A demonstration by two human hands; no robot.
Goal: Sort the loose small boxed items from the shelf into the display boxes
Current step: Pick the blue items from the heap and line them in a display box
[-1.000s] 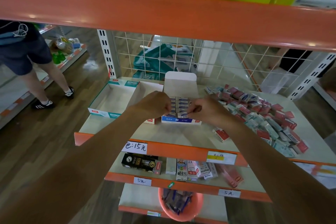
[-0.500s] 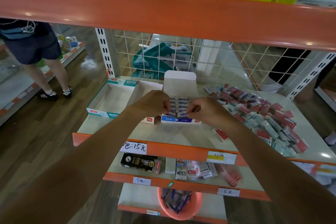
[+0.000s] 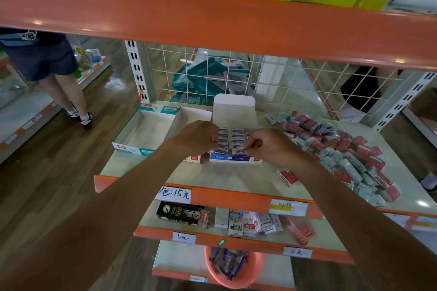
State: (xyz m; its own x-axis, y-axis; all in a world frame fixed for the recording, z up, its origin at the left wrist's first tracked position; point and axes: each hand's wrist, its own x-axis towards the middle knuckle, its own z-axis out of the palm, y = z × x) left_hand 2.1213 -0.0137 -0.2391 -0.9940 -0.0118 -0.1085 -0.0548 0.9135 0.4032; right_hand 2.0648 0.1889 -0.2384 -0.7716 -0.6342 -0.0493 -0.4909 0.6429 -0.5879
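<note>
Head view — both bare arms reach forward over the shelf (image 3: 222,176) to the blue-fronted display box (image 3: 233,159). It sits near the middle of the shelf, a little back from the orange front edge, with its white lid flap upright at the back. Rows of small blue-and-white boxed items fill it.

The right hand (image 3: 268,146) has thumb and fingers curled in a pinch on one small box (image 3: 239,149) in the front row, close to the display box's front wall. The left hand (image 3: 197,137) is at the left side of the packed rows with its fingers curled down onto them. Its fingertips are hidden, so I cannot tell whether it grips an item.

Just left of the blue-fronted box stands a white-walled display box (image 3: 194,114) with a red label, partly covered by the left forearm. Beyond it, toward the shelf's left edge, a teal-and-white display box (image 3: 144,130) lies open.

The pile of loose small boxes (image 3: 343,153) — red ones and pale teal ones — spreads over the right half of the shelf toward its right front corner. One red box (image 3: 287,177) lies apart from the pile, near the front edge.

On the tier below is a black carton (image 3: 183,214), and lower down a pink bucket (image 3: 234,269). Another person (image 3: 45,61) stands in the aisle at the left.
</note>
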